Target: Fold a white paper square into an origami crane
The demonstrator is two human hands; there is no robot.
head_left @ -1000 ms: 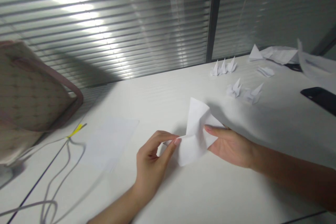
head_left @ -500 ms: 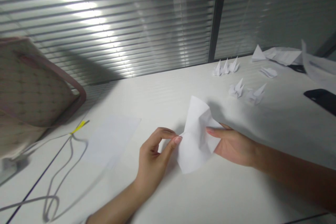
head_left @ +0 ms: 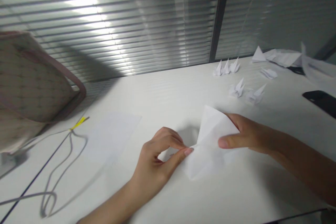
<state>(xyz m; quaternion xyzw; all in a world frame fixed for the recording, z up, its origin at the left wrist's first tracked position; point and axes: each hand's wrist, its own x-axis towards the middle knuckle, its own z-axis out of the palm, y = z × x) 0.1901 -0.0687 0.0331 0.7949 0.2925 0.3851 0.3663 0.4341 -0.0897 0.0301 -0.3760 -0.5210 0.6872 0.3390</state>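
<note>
— Left hand (head_left: 151, 162), right hand (head_left: 245, 133) and creased paper (head_left: 214, 129) all sit further right and lower in view than in the earlier frame. We also note the right palm turned further down, its thumb reaching farther over the sheet.

— How do we record the hold?

— We find the left fingers pinched together, thumb against forefinger, on the paper's left corner. On the right, the thumb presses the near face; the other fingers pass behind the sheet, so we cannot tell how they lie, but the paper is clearly gripped between them.

— And its position?

— Between the two hands, over the middle of the desk (head_left: 162, 98). Whether its lower tip touches the surface, we cannot tell.

— What does the change mean for the work?

— The face towards us looks smoother than before. We judge that folding is under way and that the right hand is taking a fuller hold to steady the sheet.

— Anything nearby?

— Folded cranes (head_left: 237, 89) stand beyond the right hand, and a flat sheet (head_left: 112, 136) lies left of the left hand, touched by neither.
</note>
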